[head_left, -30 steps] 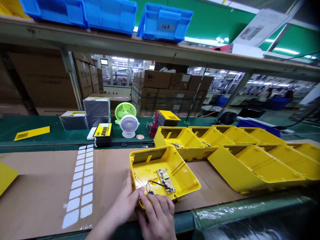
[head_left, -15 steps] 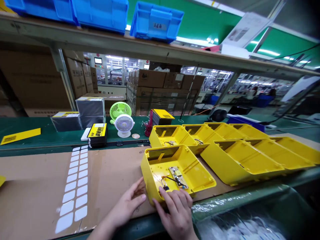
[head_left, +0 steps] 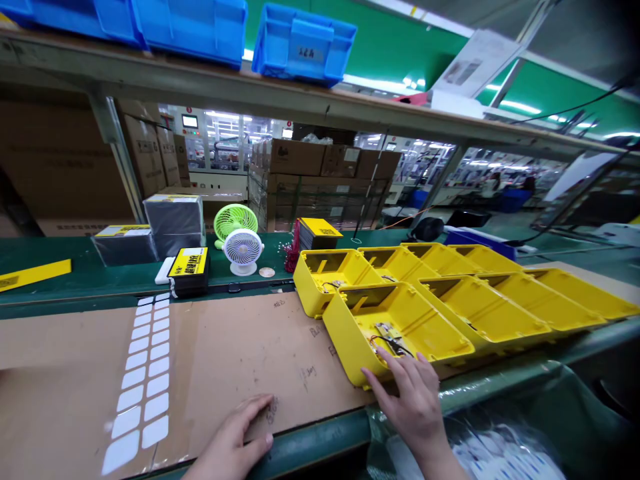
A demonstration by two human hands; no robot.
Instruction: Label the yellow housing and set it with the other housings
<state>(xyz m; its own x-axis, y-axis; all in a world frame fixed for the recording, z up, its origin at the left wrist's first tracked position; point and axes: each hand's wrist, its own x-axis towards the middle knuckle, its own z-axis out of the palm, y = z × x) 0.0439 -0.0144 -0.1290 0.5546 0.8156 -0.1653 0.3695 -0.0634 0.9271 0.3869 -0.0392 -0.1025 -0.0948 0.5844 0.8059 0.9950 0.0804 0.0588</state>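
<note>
My right hand (head_left: 415, 400) holds the near edge of a yellow plastic housing (head_left: 345, 343), thumb outside the wall and fingers over the rim. Inside that open housing lies a small circuit board (head_left: 389, 331) with dark wires. My left hand (head_left: 235, 437) is apart from it, low over the cardboard sheet (head_left: 210, 360), thumb and fingers spread with nothing between them. Several more yellow housings (head_left: 483, 307) stand in two rows behind and to the right, close against the held one. Wires and a board show in the nearest back-row housing (head_left: 313, 293).
White stickers (head_left: 131, 398) lie in two columns on the left. Behind stand a white fan (head_left: 243, 248), a green fan (head_left: 225, 217) and black-and-yellow boxes (head_left: 190, 270). Overhead, a shelf (head_left: 300, 100) bears blue bins (head_left: 305, 43). A plastic-covered bin (head_left: 500, 427) sits at front right.
My right hand has slid the yellow housing rightward, up to the others in the front row. My left hand has come away from its side and moved down and left.
</note>
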